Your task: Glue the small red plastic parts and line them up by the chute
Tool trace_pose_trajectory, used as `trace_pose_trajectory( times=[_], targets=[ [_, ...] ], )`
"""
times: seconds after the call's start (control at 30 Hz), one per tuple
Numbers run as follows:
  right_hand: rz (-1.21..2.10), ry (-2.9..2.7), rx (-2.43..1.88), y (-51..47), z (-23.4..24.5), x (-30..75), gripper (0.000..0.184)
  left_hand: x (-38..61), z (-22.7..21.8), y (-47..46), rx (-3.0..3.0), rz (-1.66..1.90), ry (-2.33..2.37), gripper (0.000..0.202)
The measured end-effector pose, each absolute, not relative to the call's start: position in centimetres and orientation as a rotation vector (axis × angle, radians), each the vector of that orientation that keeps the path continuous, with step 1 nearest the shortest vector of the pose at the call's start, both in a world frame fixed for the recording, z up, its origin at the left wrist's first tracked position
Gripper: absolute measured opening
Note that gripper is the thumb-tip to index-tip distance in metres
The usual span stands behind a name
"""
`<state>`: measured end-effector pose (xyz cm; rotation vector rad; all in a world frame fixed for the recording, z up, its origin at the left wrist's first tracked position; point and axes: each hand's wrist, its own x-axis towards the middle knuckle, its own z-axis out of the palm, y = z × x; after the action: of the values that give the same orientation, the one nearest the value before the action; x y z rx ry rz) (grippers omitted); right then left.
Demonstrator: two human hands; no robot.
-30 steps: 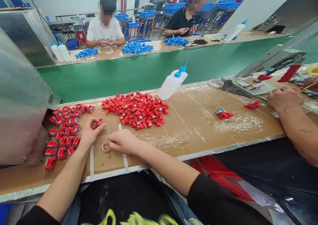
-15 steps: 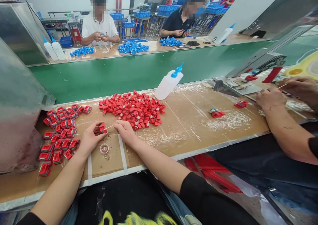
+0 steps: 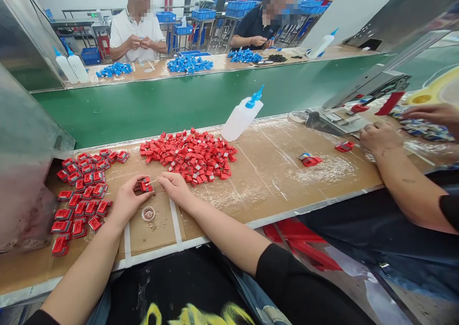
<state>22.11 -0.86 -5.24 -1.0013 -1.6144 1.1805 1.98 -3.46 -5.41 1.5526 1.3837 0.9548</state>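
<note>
My left hand (image 3: 129,198) is closed on a small red and grey plastic part (image 3: 146,185), gripped between thumb and fingers. Pinched in my right hand (image 3: 174,186) is a thin wooden stick (image 3: 154,181), its tip pointing at the part; whether it touches I cannot tell. Just below the hands, a small clear round dish (image 3: 148,213) rests on a cardboard sheet (image 3: 152,243). Rows of red and grey parts (image 3: 84,191) lie left of my left hand. Behind my right hand is a heap of small red pieces (image 3: 190,154).
A white squeeze bottle (image 3: 238,119) with a blue tip stands beyond the heap. A metal housing (image 3: 28,181) bounds the left side. At right, a co-worker's hand (image 3: 382,137) is beside a metal press (image 3: 358,110). Two people sit across the green belt (image 3: 161,105).
The whole view has shifted slightly. My hands keep the same hold on the red part and the stick. The co-worker's hands at right have moved, and a stick seen there earlier no longer shows.
</note>
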Motion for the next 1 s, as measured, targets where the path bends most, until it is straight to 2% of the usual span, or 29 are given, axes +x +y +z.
trace_pose_trajectory(
  times=[0.47, 1.0],
  targets=[
    [1.095, -1.641, -1.055, -0.56, -5.62, 22.13, 0.044, 1.99, -5.34, -3.38, 1.584, 0.950, 1.386, 0.056],
    [1.148, -1.632, -0.943, -0.89, -4.79, 22.01, 0.045, 2.27, -4.82, -3.37, 1.607, 0.945, 1.379, 0.055]
  ],
)
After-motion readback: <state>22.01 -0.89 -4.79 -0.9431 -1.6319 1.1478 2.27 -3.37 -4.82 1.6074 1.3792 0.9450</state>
